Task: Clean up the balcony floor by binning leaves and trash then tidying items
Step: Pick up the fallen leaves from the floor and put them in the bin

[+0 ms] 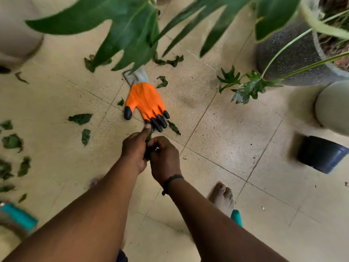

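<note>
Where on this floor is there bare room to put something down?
Bare tiles lie between the orange glove, the speckled pot and the small black pot. Left of both hands it is crowded with torn leaves.

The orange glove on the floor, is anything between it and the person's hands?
Almost nothing. The left hand points a finger right at the orange glove tips. Both hands, the right hand too, hold dark leaf bits just short of it.

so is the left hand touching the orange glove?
Cannot tell. In the head view the left hand's extended fingertip meets the orange glove's black fingertips, but blur hides contact or gap.
</note>
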